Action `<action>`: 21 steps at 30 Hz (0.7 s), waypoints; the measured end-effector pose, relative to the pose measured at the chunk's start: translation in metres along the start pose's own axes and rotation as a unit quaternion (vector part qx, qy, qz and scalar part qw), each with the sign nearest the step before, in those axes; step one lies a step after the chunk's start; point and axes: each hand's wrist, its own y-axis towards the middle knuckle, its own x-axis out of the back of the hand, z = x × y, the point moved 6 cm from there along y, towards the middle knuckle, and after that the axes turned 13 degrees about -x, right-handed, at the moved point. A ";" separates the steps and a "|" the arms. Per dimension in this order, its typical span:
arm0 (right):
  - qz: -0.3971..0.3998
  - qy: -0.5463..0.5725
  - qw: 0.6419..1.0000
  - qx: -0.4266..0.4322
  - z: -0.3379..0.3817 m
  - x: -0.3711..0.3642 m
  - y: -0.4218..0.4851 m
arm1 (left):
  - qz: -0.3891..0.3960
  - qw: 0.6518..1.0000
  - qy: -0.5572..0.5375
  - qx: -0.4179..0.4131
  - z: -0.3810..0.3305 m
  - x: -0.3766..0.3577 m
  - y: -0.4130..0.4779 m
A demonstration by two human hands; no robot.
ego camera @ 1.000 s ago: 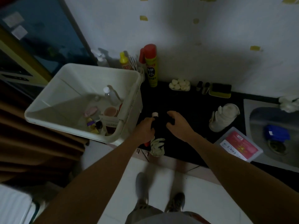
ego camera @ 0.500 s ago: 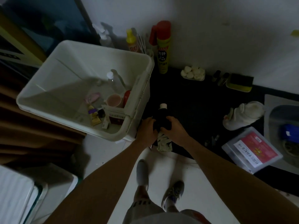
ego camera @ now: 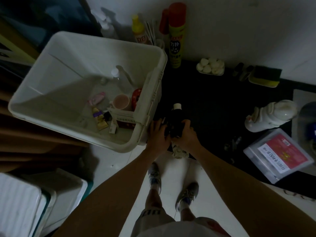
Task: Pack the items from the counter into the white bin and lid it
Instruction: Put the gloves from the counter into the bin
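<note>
We look down from head height. At the ten o'clock side of the view a white bin (ego camera: 51, 69) stands open, with no lid on it. On its floor, toward its near right corner, lie a clear bottle (ego camera: 119, 77), a pink cup (ego camera: 121, 101) and several small tubes and boxes.

Both bare forearms reach forward from the bottom of the view and meet at the front edge of the black bench (ego camera: 213, 100), just right of the bin's near right corner.

The left hand (ego camera: 158, 134) is palm down, with its fingers (ego camera: 158, 123) stretched toward twelve o'clock. They lie against the nine o'clock side of a dark bottle (ego camera: 176, 122). In this dim light we cannot tell whether they grasp it or only touch it.

The dark bottle stands upright on the bench between the two hands, its white cap rising clear at twelve o'clock of the fingers.

The right hand (ego camera: 185, 135) has its fingers (ego camera: 187, 123) curled round the bottle's three o'clock side, grasping it. A crumpled pale cloth (ego camera: 178, 151) hangs at six o'clock of the bottle, between the wrists.

Farther back, at the wall, a yellow spray can (ego camera: 176, 40) with a red cap stands at twelve o'clock of the bottle. To its right sit a tray of round white pieces (ego camera: 210, 66) and a yellow sponge (ego camera: 265, 76). At three o'clock of the bottle a white jug (ego camera: 271, 115) lies tilted, and nearer us is a clear box with a red label (ego camera: 280, 156).
</note>
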 end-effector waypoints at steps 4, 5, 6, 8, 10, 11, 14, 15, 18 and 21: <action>-0.019 -0.002 1.000 -0.001 -0.004 0.007 0.001 | 0.024 0.999 -0.036 0.020 0.006 -0.006 0.001; -0.021 -0.006 1.000 -0.003 -0.006 0.009 0.001 | 0.030 0.999 -0.040 0.018 0.006 -0.008 0.001; -0.023 -0.008 1.000 -0.004 -0.008 0.011 0.001 | 0.038 0.998 -0.037 0.018 0.005 -0.009 0.001; -0.031 -0.011 0.999 -0.002 -0.011 0.014 0.002 | 0.046 0.998 -0.029 0.028 0.002 -0.010 0.001; -0.043 -0.008 0.999 0.004 -0.015 0.016 0.003 | 0.038 0.998 -0.040 0.044 0.000 -0.010 0.003; -0.048 -0.009 0.999 0.005 -0.016 0.018 0.002 | 0.032 0.997 -0.048 0.051 -0.002 -0.010 0.005; -0.061 -0.007 0.998 0.003 -0.024 0.025 0.003 | 0.025 0.995 -0.058 0.072 -0.004 -0.012 0.006; -0.062 -0.004 0.998 0.000 -0.026 0.027 0.003 | 0.022 0.994 -0.066 0.083 -0.002 -0.014 0.005; -0.055 0.005 0.998 0.001 -0.030 0.032 0.003 | -0.030 0.991 -0.105 0.083 0.003 -0.014 0.005; -0.056 -0.002 0.998 0.004 -0.034 0.036 0.004 | -0.080 0.981 -0.156 0.085 -0.002 -0.011 0.007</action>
